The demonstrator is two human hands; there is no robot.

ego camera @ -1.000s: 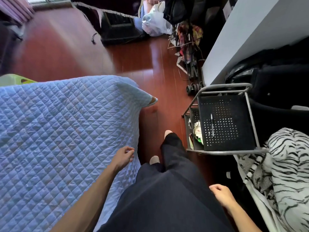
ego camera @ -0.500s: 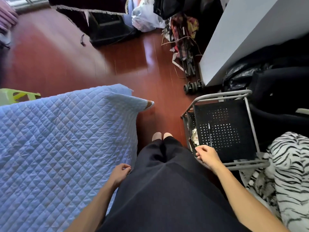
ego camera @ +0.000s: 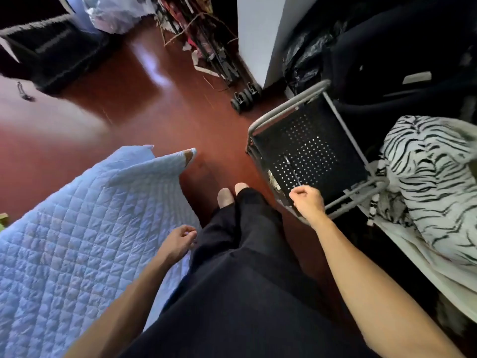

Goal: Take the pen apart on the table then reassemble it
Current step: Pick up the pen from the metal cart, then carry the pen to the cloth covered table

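The pen [ego camera: 291, 169] lay on the black perforated shelf [ego camera: 309, 140] of a grey metal-framed cart [ego camera: 286, 109], near the shelf's front left corner. Its long axis ran from the far side toward the person, slightly slanted, with the near end pointing toward the right hand [ego camera: 307, 200] and the far end pointing away across the holes. It looked thin and dark, with a light, shiny part at the far end; the tip and other small details were too blurred to tell. The right hand was at the near edge of the shelf, fingers curled into a loose fist, just beside the near end of the pen; whether the fingers already touched or pinched it I cannot tell. The left hand [ego camera: 178, 242] rested at the edge of the light blue quilted cover [ego camera: 77, 244], fingers relaxed and slightly bent, holding nothing. Dark trousers [ego camera: 240, 267] filled the middle, above a red-brown floor [ego camera: 154, 112]. A zebra-striped cloth [ego camera: 428, 182] lay to the right of the cart.
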